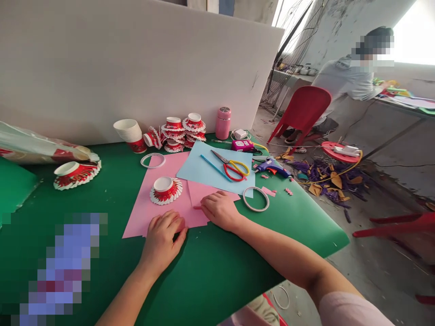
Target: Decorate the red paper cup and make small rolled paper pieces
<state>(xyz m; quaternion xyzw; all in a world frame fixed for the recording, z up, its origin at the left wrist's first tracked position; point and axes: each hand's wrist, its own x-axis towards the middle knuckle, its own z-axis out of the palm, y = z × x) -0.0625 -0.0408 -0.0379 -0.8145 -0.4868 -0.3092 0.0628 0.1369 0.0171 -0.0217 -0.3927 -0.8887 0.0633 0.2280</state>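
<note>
My left hand (165, 235) rests on the near edge of a pink paper sheet (137, 219), its fingers bent and its thumb apart. My right hand (220, 209) lies to the right, fingers together over a narrow pink paper strip (197, 207) whose end shows at the fingertips. Just beyond my left hand, a cut paper cup (163, 184) with a red and white pleated rim stands upside down. Past my right hand, scissors (234, 168) with red and yellow handles and a blue pencil (214, 167) lie on a light blue sheet (193, 165).
Tape rings (256, 199) (152, 160) lie either side. A glue gun (273, 167) is at the right edge. Behind stand stacked cups (131, 136), several pleated cups (193, 127) and a pink flask (223, 123). Another person (343, 81) sits at a far table.
</note>
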